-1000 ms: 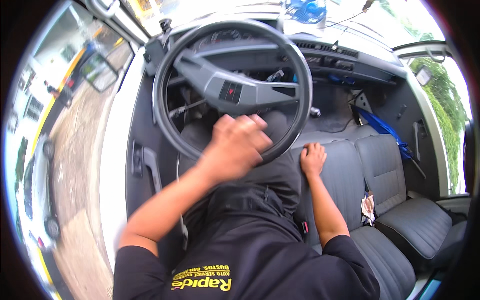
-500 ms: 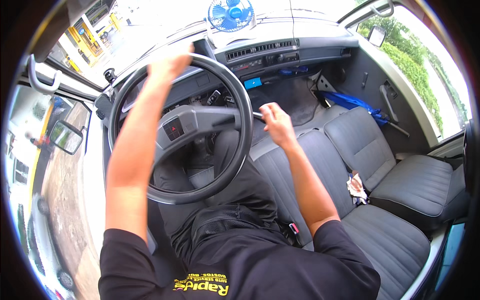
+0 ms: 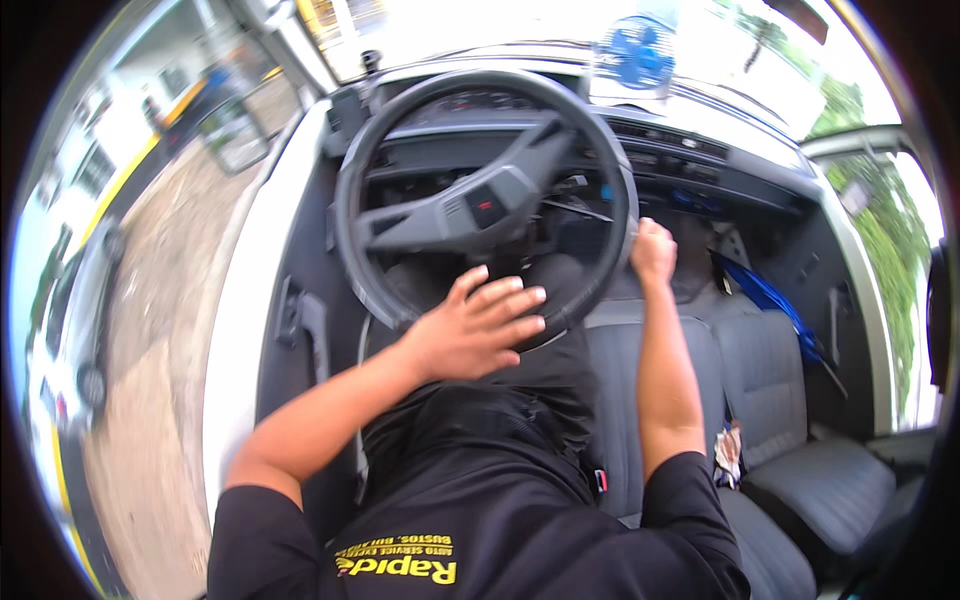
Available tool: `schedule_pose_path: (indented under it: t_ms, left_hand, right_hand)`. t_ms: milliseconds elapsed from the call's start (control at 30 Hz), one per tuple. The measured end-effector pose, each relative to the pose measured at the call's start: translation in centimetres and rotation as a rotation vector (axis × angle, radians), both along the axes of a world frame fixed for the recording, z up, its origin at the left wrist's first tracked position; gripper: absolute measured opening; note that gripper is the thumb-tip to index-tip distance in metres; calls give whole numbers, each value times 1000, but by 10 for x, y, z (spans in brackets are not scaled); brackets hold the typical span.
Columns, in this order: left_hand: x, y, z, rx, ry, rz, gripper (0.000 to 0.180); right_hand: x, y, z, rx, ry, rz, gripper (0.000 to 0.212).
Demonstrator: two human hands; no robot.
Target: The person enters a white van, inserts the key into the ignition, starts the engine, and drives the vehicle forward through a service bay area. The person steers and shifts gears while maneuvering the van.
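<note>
A black steering wheel [image 3: 357,262] with a grey spoke bar, tilted up to the right, stands in front of me. My left hand [image 3: 478,328] lies at its lower rim, palm down with fingers spread, and grips nothing. Just outside the right side of the rim, my right hand [image 3: 654,252] is closed in a fist. A thin column gear lever [image 3: 578,210] runs behind the wheel toward that fist; the rim and fingers hide its end. My legs in dark trousers are under the wheel.
Grey seats [image 3: 762,375] extend to the right, with a crumpled wrapper [image 3: 728,455] between them. A blue fan [image 3: 636,55] stands on the dashboard. A folded blue umbrella [image 3: 765,290] leans by the far door. Outside the left window are a side mirror [image 3: 234,135] and a silver car [image 3: 80,320].
My left hand has come down from the top of the wheel to its lower rim and opened. The wheel has turned counterclockwise. My right fist is now closer to the rim. The view has swung left.
</note>
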State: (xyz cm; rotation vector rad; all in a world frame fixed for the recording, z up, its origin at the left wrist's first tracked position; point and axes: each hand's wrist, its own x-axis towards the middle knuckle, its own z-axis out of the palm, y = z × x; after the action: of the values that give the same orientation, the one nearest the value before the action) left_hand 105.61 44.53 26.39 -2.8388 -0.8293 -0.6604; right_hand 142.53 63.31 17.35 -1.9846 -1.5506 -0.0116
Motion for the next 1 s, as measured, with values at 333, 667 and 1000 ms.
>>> schedule_pose_path:
  t_ms: [333,667,1000]
  left_hand:
    - [-132,151,87,174,-389,600,54]
    - [-76,277,140,-121,-187,836,74]
    - [131,272,144,-2,232,479,36]
  right_hand:
    - [18,67,35,-78,320,117,51]
    - [-10,16,78,181,473,426,37]
    - [10,91,89,194,301,412,50]
